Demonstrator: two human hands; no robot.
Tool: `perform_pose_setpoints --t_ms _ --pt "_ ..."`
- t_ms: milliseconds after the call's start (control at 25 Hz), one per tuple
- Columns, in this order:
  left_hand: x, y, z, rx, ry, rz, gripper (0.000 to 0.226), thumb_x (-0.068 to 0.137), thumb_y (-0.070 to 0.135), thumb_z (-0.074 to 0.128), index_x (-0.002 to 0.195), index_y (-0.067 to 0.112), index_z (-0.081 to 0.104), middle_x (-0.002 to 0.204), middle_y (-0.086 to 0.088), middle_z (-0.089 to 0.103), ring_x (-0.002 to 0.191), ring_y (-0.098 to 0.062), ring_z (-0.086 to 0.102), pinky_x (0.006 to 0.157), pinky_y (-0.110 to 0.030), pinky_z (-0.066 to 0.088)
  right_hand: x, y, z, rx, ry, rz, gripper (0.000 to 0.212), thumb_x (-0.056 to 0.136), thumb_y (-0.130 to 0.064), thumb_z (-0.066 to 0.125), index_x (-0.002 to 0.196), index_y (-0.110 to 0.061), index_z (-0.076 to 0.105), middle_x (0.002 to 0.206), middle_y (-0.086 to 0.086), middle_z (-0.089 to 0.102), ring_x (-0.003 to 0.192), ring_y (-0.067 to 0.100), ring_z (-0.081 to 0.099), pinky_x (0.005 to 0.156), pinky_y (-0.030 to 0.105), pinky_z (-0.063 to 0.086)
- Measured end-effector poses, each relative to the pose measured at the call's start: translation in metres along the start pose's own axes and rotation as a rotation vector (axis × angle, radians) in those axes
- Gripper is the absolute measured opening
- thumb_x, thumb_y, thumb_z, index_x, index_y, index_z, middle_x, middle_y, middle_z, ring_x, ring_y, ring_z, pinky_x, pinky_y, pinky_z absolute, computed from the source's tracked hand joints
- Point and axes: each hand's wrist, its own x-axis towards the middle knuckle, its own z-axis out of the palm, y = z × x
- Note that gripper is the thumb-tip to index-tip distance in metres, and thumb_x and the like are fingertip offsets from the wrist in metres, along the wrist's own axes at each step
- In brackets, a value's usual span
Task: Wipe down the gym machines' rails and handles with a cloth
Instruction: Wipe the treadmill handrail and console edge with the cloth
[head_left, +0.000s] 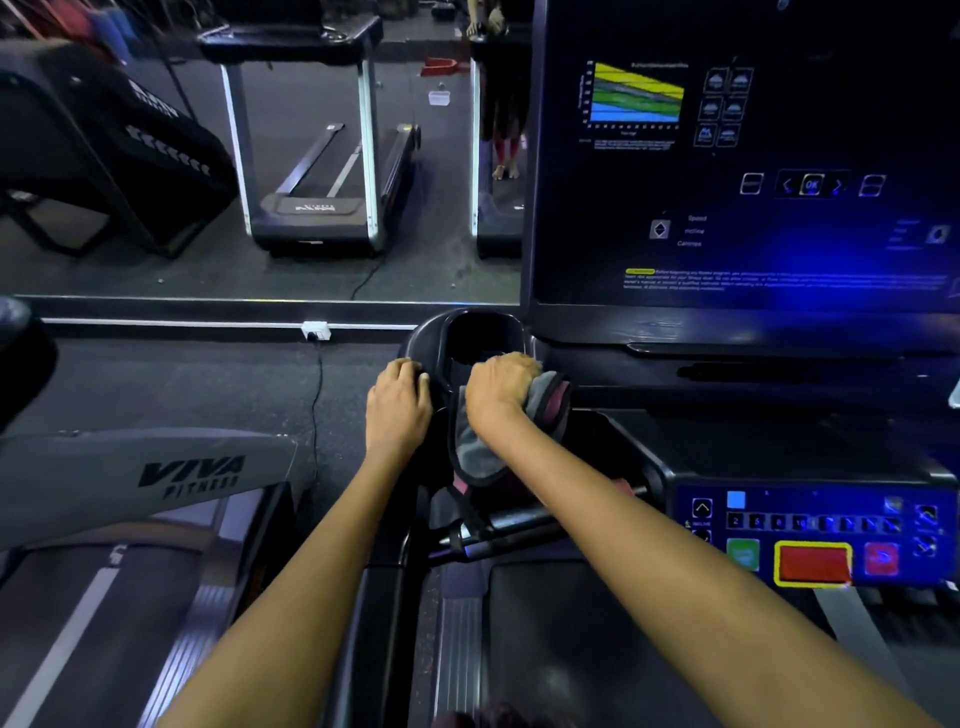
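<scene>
I stand on a treadmill whose black cup holder (485, 332) sits at the left corner of its console. My right hand (501, 387) grips a grey and maroon cloth (550, 410) bunched against the cup holder's near rim; part of the cloth hangs down below my wrist. My left hand (397, 402) rests on the outer left edge of the cup holder with its fingers curled over the rim. A black handle bar (519, 525) runs across below the hanging cloth.
The dark console screen (743, 171) rises on the right, and a blue button panel (815, 535) with a red stop button lies below it. A grey neighbouring treadmill arm (156, 473) is at left. A wall mirror (260, 156) ahead reflects treadmills; a socket (316, 330) with a cable sits beneath it.
</scene>
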Motion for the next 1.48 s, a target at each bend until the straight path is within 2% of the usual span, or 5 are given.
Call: perform_pose_setpoints --t_ms 360,520,760,1120,1480 --pt "0.000 -0.003 0.001 -0.045 0.011 0.000 0.028 0.096 0.016 0.042 0.114 0.002 0.058 0.124 -0.013 0.056 0.114 -0.030 0.051 0.096 -0.041 0.038 0.051 0.001 -0.018 0.151 -0.016 -0.022 0.032 0.096 -0.007 0.039 0.123 -0.008 0.056 0.127 0.011 0.057 0.119 0.030 0.053 0.096 0.040 0.041" --pt "0.000 0.000 -0.002 -0.033 0.004 -0.001 0.041 0.092 0.025 0.032 0.110 0.002 0.060 0.120 -0.014 0.058 0.110 -0.032 0.053 0.094 -0.043 0.040 0.049 0.002 -0.029 0.035 -0.002 -0.067 0.029 0.094 -0.014 0.047 0.121 -0.014 0.056 0.125 0.004 0.059 0.116 0.023 0.056 0.093 0.036 0.043" --pt "0.002 0.000 0.000 -0.021 -0.001 -0.002 0.027 0.097 0.016 0.040 0.110 0.003 0.059 0.119 -0.012 0.057 0.108 -0.031 0.052 0.092 -0.041 0.039 0.041 0.008 -0.025 0.008 -0.037 -0.152 0.034 0.098 -0.020 0.037 0.125 -0.013 0.056 0.130 0.005 0.055 0.120 0.024 0.053 0.098 0.037 0.044" --pt "-0.002 0.000 0.000 -0.067 -0.002 -0.025 0.028 0.097 0.013 0.039 0.115 0.001 0.056 0.124 -0.014 0.056 0.113 -0.032 0.051 0.096 -0.041 0.038 -0.013 0.056 -0.008 0.403 0.003 -0.318 0.027 0.089 -0.019 0.049 0.111 -0.015 0.064 0.118 0.009 0.061 0.109 0.031 0.058 0.083 0.034 0.046" --pt "0.006 0.001 0.000 -0.012 -0.018 -0.008 0.024 0.098 0.016 0.037 0.102 0.000 0.054 0.110 -0.018 0.053 0.100 -0.036 0.048 0.084 -0.047 0.040 0.013 0.035 -0.030 0.481 -0.145 -0.506 0.039 0.090 -0.017 0.048 0.126 -0.030 0.058 0.133 0.009 0.055 0.121 0.031 0.052 0.093 0.035 0.041"
